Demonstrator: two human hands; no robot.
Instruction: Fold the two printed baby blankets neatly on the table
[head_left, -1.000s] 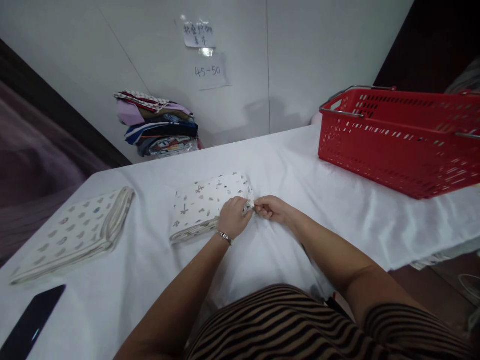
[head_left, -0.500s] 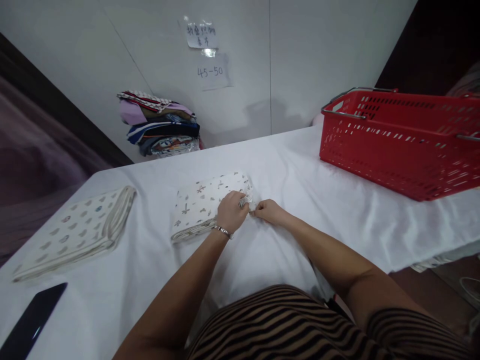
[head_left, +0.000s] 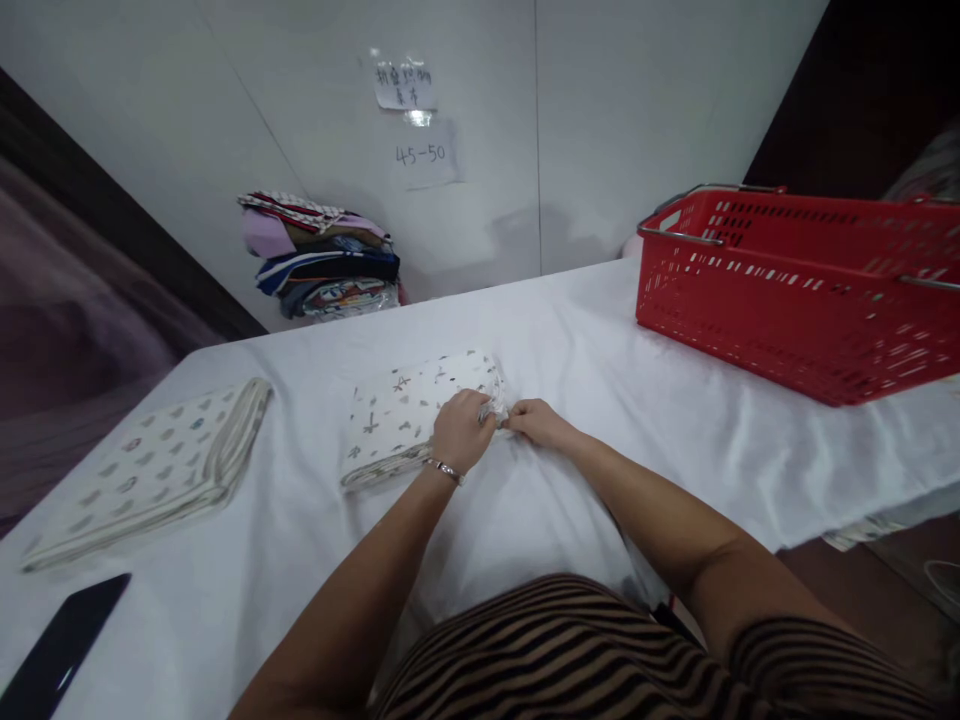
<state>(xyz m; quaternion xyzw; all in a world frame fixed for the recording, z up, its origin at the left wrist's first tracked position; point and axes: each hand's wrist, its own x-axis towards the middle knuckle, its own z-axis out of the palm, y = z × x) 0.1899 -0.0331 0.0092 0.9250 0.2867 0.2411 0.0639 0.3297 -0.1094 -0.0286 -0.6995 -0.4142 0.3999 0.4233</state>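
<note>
A folded white cloth with a small brown and grey print lies in the middle of the table. My left hand is closed on its right end, where the fabric is bunched up. Just to the right, my right hand pinches the edge of the same bunched part, its fingertips close to the left hand's. My fingers partly hide the gathered corner. Further left rests a second folded cloth, cream with grey heart shapes, which neither hand touches.
A white-covered table carries a red plastic basket with metal handles at the right. A pile of folded fabrics sits by the wall at the table's far edge. At the lower left lies a dark flat device. Paper notes hang on the wall.
The whole view has shifted slightly, so things appear a little lower. Both hands keep their hold on the bunched end of the cloth, almost unmoved.
</note>
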